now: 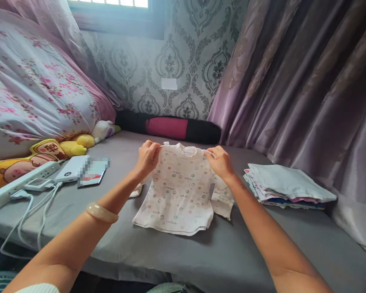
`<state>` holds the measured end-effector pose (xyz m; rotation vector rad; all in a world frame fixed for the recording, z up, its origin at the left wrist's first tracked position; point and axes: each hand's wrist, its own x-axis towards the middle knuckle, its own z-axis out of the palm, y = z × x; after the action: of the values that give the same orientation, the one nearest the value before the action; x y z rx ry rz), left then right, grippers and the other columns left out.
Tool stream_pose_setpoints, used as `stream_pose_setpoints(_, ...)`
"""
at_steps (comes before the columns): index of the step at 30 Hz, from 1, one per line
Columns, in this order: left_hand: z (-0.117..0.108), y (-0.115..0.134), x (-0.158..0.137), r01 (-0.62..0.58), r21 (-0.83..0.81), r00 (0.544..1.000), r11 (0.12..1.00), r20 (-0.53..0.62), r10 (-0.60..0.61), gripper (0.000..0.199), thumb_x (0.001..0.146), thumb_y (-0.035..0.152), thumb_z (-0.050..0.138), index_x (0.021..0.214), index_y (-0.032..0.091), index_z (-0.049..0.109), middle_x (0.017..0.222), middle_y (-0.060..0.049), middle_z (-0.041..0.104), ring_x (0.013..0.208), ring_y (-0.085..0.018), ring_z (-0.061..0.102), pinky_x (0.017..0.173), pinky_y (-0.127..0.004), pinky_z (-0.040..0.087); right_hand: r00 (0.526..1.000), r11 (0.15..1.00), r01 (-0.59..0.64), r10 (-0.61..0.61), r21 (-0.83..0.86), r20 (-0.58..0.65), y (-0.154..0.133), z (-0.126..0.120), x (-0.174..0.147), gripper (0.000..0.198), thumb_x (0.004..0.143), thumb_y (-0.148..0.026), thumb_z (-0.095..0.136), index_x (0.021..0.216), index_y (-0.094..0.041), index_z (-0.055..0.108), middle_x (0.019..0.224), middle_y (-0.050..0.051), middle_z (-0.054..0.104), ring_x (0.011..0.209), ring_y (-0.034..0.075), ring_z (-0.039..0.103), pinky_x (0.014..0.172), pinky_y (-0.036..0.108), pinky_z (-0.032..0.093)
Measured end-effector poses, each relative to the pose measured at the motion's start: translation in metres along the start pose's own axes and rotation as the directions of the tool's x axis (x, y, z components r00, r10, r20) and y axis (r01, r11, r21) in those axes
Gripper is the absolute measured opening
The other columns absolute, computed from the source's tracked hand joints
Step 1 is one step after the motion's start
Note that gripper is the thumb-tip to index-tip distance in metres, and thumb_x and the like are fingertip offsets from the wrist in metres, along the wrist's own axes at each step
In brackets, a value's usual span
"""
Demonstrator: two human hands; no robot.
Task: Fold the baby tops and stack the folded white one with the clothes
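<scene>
A small white long-sleeved shirt (179, 191) with a pale printed pattern hangs between my hands, its collar at the top and its lower part against the grey bed sheet (118, 240). My left hand (149, 156) pinches the shirt at its left shoulder. At the opposite shoulder, my right hand (220, 162) has its fingers closed on the fabric. One sleeve (222, 199) droops below my right hand; the other is mostly hidden behind my left hand and wrist, with only its cuff showing. A pale bangle (102, 213) circles my left forearm.
Folded clothes (289, 185) lie stacked at the right. On the left are a power strip (24, 183) with white cables, a power bank (73, 167), a phone (93, 173) and plush toys (76, 145). A black and magenta bolster (167, 127) lies along the wall.
</scene>
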<state>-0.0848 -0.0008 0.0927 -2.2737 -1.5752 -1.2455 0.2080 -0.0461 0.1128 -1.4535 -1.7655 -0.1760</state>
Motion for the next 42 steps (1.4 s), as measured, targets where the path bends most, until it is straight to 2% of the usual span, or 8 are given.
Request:
stream_pose_setpoints(5, 0.04, -0.01, -0.009, 0.041, 0.05, 0.997, 0.998, 0.058, -0.044, 0.029, 0.098, 0.028, 0.037, 0.098, 0.02, 0.064, 0.1, -0.01, 0.057, 0.096, -0.025, 0.054, 0.085, -0.039, 0.041, 0.994, 0.989, -0.062, 0.073, -0.131, 0.08, 0.017, 0.033, -0.012, 0.024, 0.096, -0.03, 0.048, 0.101, -0.023, 0.07, 0.106, 0.006, 0.065, 0.094, 0.019, 0.062, 0.073, 0.026, 0.044)
stream_pose_setpoints(9, 0.057, -0.017, -0.012, 0.031, 0.114, 0.995, 0.993, 0.095, -0.042, 0.031, 0.099, 0.027, 0.033, 0.102, 0.019, 0.063, 0.102, -0.012, 0.057, 0.099, -0.026, 0.052, 0.086, -0.04, 0.04, 0.984, 0.971, -0.1, 0.129, -0.217, 0.124, 0.024, 0.052, -0.017, 0.027, 0.099, -0.032, 0.044, 0.107, -0.024, 0.068, 0.11, 0.006, 0.063, 0.095, 0.019, 0.061, 0.07, 0.025, 0.042)
stream_pose_setpoints(17, 0.087, -0.033, -0.014, -0.003, 0.217, 0.973, 0.976, 0.227, -0.048, 0.032, 0.097, 0.023, 0.032, 0.11, 0.018, 0.061, 0.11, -0.015, 0.056, 0.102, -0.029, 0.05, 0.089, -0.043, 0.037, 0.95, 0.945, -0.145, 0.216, -0.292, 0.227, 0.041, 0.085, -0.018, 0.029, 0.101, -0.032, 0.041, 0.111, -0.024, 0.067, 0.113, 0.007, 0.061, 0.1, 0.02, 0.059, 0.076, 0.026, 0.041)
stream_pose_setpoints(27, 0.129, -0.052, 0.011, -0.064, 0.26, 0.944, 0.963, 0.328, -0.027, 0.032, 0.095, 0.02, 0.032, 0.111, 0.016, 0.059, 0.113, -0.018, 0.054, 0.105, -0.031, 0.048, 0.09, -0.044, 0.037, 0.902, 0.929, -0.172, 0.282, -0.329, 0.326, 0.069, 0.11, 0.002, 0.029, 0.101, -0.032, 0.042, 0.114, -0.023, 0.066, 0.116, 0.009, 0.06, 0.101, 0.021, 0.058, 0.077, 0.027, 0.041)
stream_pose_setpoints(34, 0.151, -0.057, 0.037, -0.066, 0.272, 0.938, 0.96, 0.345, -0.033, 0.033, 0.097, 0.023, 0.03, 0.11, 0.016, 0.06, 0.113, -0.018, 0.054, 0.107, -0.031, 0.049, 0.091, -0.043, 0.036, 0.9, 0.93, -0.153, 0.271, -0.335, 0.341, 0.087, 0.123, 0.026, 0.031, 0.101, -0.03, 0.04, 0.116, -0.022, 0.066, 0.117, 0.01, 0.061, 0.103, 0.021, 0.059, 0.081, 0.028, 0.042)
stream_pose_setpoints(36, 0.154, -0.058, 0.041, -0.056, 0.281, 0.924, 0.958, 0.379, -0.057, 0.032, 0.097, 0.022, 0.031, 0.109, 0.015, 0.06, 0.114, -0.018, 0.055, 0.108, -0.032, 0.05, 0.09, -0.043, 0.036, 0.894, 0.927, -0.145, 0.273, -0.347, 0.354, 0.091, 0.125, 0.029, 0.031, 0.101, -0.03, 0.04, 0.115, -0.022, 0.066, 0.117, 0.01, 0.061, 0.103, 0.021, 0.059, 0.082, 0.028, 0.042)
stream_pose_setpoints(42, 0.159, -0.063, 0.045, -0.031, 0.255, 0.823, 0.966, 0.556, -0.12, 0.03, 0.096, 0.022, 0.033, 0.11, 0.017, 0.059, 0.113, -0.016, 0.06, 0.108, -0.029, 0.057, 0.089, -0.041, 0.036, 0.84, 0.927, -0.098, 0.272, -0.362, 0.47, 0.1, 0.13, 0.032, 0.03, 0.1, -0.027, 0.042, 0.116, -0.02, 0.066, 0.119, 0.011, 0.063, 0.108, 0.023, 0.058, 0.087, 0.031, 0.04)
